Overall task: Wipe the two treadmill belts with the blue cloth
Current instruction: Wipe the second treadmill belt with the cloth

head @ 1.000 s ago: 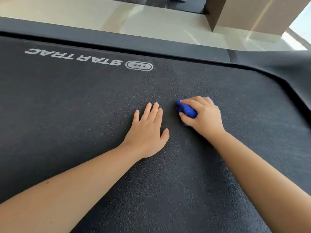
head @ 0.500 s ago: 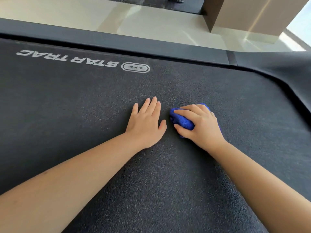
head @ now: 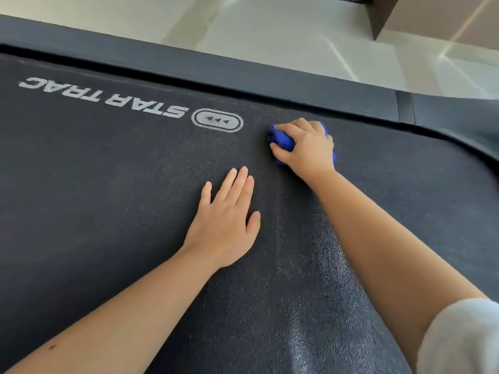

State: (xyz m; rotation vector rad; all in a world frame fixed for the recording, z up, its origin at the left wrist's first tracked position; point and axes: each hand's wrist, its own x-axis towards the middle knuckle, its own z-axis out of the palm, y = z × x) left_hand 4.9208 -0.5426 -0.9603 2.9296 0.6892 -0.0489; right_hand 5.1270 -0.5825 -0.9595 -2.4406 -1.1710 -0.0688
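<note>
A left hand (head: 224, 225) lies flat, fingers straight, holding nothing, on the middle of the treadmill belt (head: 108, 211). Beyond it, near the belt's far edge, the right hand (head: 307, 147) grips a bunched blue cloth (head: 282, 140), which looks soft and light and is probably best held wadded under the palm.
</note>
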